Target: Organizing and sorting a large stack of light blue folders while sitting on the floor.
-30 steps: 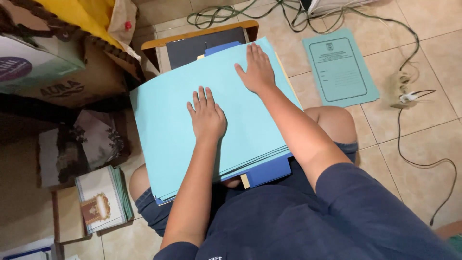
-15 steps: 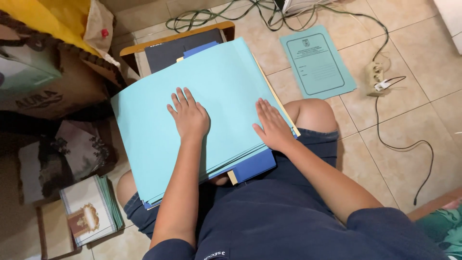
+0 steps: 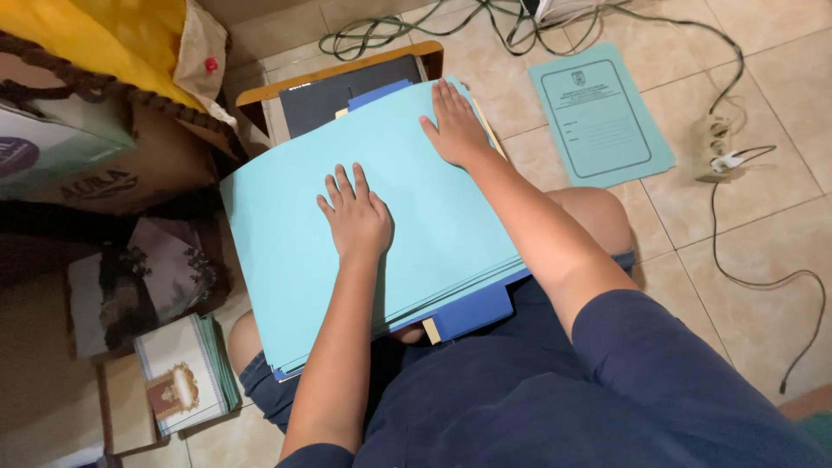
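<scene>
Person is sitting on the tiled floor (image 3: 737,260) with a stack of light blue folders (image 3: 303,251) lying across the lap, both hands resting flat on the top sheet; left hand (image 3: 357,218) is pressing palm-down near the middle of the stack, fingers spread, grasping nothing; right hand (image 3: 455,128) is lying flat at the far edge of the stack, fingers extended, also not gripping anything. Stack is looking roughly squared but edges are fanning out at the near side, where a darker blue folder (image 3: 472,310) and a tan tab are poking out underneath, so alignment seems only partly done by my read. One printed blue folder (image 3: 600,117) is lying apart on the floor, not in the pile. Behind the stack a dark tray with wooden rim (image 3: 347,74) is sitting; small booklets (image 3: 182,381) are lying left, power strip (image 3: 712,143) right
</scene>
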